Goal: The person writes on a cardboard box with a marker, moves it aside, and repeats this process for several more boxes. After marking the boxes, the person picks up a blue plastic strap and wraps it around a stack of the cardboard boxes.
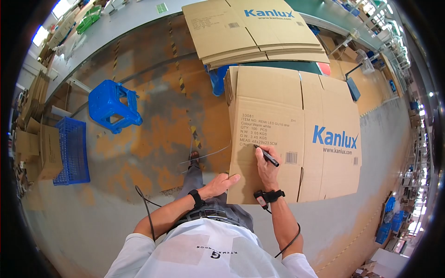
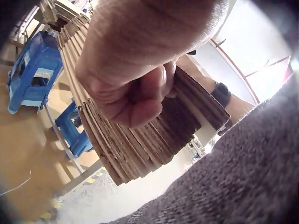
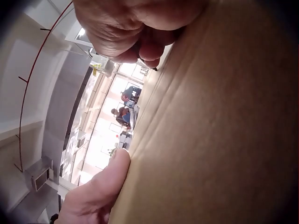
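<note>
A stack of flattened cardboard cartons (image 1: 273, 92) lies in front of me, printed "Kanlux" in blue with lines of small text. My right hand (image 1: 268, 170) pinches a black marker (image 1: 270, 158), its tip at the "C/No" line on the top carton. At the near left edge, my left hand (image 1: 219, 184) holds the top carton, thumb over its face. The left wrist view shows its fingers (image 2: 140, 109) curled against the layered carton edges (image 2: 126, 154). In the right wrist view the left thumb (image 3: 114, 170) lies along the carton's edge.
A second stack of flattened cartons (image 1: 259, 37) stands beyond the first. On the floor to the left are a blue stool (image 1: 109, 104) and a blue plastic crate (image 1: 74, 150) beside open cardboard boxes (image 1: 48, 153). A long table (image 1: 134, 14) runs along the back left.
</note>
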`<state>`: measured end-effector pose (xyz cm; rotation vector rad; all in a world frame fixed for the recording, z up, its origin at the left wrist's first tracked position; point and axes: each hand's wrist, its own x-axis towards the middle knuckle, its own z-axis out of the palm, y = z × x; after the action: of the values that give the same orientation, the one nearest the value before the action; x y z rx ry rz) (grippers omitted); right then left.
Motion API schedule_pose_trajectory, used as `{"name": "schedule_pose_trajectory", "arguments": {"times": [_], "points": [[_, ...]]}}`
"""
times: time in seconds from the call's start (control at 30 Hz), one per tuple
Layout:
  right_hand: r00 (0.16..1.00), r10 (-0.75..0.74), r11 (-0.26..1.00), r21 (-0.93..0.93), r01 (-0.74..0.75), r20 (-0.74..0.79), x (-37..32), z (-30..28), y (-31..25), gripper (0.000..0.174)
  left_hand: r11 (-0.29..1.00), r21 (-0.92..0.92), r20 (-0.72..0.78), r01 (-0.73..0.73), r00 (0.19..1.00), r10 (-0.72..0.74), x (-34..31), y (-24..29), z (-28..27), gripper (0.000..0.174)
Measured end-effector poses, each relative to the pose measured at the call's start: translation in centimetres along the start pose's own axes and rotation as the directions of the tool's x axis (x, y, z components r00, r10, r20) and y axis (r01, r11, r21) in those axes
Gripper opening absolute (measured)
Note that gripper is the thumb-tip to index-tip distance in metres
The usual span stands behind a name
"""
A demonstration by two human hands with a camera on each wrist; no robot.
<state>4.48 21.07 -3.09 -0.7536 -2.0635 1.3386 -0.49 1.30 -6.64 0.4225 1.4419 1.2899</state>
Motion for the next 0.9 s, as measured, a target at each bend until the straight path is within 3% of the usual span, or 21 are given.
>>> {"name": "schedule_pose_trajectory", "arguments": {"times": [0.1, 0.3, 0.4, 0.6, 0.7, 0.73, 0.77, 0.8, 0.9], "points": [[0.999, -0.041, 0.998, -0.054, 0.042, 0.029, -0.1, -0.3, 0.8, 0.012, 1.000, -0.002, -0.001, 0.002, 1.000, -0.002, -0.1, 0.3, 0.0, 0.057], [0.995, 0.095, 0.995, 0.044, -0.095, 0.002, -0.2, -0.1, 0.7, 0.012, 1.000, 0.015, -0.008, 0.006, 1.000, -0.006, 0.3, -0.8, -0.1, 0.057], [0.999, 0.047, 0.999, 0.015, -0.047, 0.003, -0.2, -0.1, 1.1, 0.013, 1.000, 0.020, -0.017, 0.005, 1.000, -0.005, 0.4, -1.1, -0.1, 0.057], [0.981, 0.182, 0.948, 0.254, -0.194, 0.067, -0.2, -0.4, -0.4, 0.011, 0.999, -0.006, -0.001, 0.046, 0.999, -0.046, 0.2, -0.6, -0.3, 0.056], [0.985, 0.170, 0.931, 0.321, -0.172, 0.033, -1.0, -2.3, -2.0, 0.006, 0.996, -0.039, -0.023, -0.085, 0.996, 0.084, -0.1, -0.4, 0.4, 0.048], [0.977, 0.213, 0.912, 0.354, -0.209, 0.028, -1.5, -3.4, -2.4, 0.007, 0.997, -0.003, -0.029, -0.073, 0.997, 0.073, -0.5, -0.2, 0.5, 0.043], [0.986, 0.167, 0.923, 0.353, -0.152, -0.012, -1.9, -4.5, -3.2, 0.007, 0.997, 0.038, -0.041, -0.071, 0.997, 0.073, -0.8, 0.4, 0.6, 0.038], [0.975, 0.215, 0.891, 0.419, -0.174, -0.052, -2.6, -5.4, -4.5, 0.007, 0.986, -0.109, -0.043, -0.127, 0.992, 0.122, -1.5, 1.6, 1.3, 0.037], [0.962, 0.248, 0.884, 0.432, -0.178, -0.111, -4.9, -9.0, -7.8, 0.022, 0.961, -0.256, 0.031, -0.108, 0.992, 0.120, -1.6, 4.4, 1.7, 0.038]]}}
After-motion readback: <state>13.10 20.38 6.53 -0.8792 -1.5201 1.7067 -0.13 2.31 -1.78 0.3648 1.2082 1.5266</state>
